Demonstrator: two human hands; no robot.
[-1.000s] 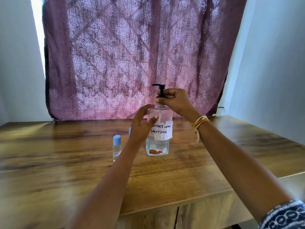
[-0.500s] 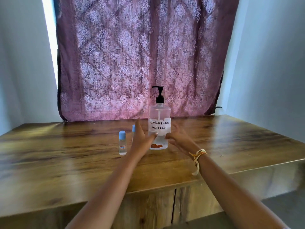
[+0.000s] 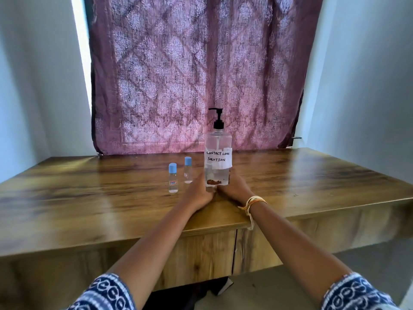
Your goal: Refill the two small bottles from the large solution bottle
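Near edge: both forearms reach in, patterned blue/white sleeves (image 3: 105,294) at bottom corners. R wrist has yellow thread band (image 3: 253,201). Wooden table (image 3: 89,211) w/ cabinet doors below front edge.

Left hand (image 3: 197,192) and right hand (image 3: 232,186) cup the base of the large solution bottle (image 3: 218,162), one per side, heels of palms close together in front of it. Grip on both: fingers curved round the lower body, touching it; bottle upright, sitting on table approx center. Clear, black pump on top, handwritten label "CONTACT LENS SOLUTION", low liquid level.

Left of it: 2 small bottles, blue caps on, upright. Nearer small bottle (image 3: 172,178), farther small bottle (image 3: 188,170) just beside the lg one. Neither touched.

Behind: purple patterned curtain (image 3: 196,74), pale walls either side.
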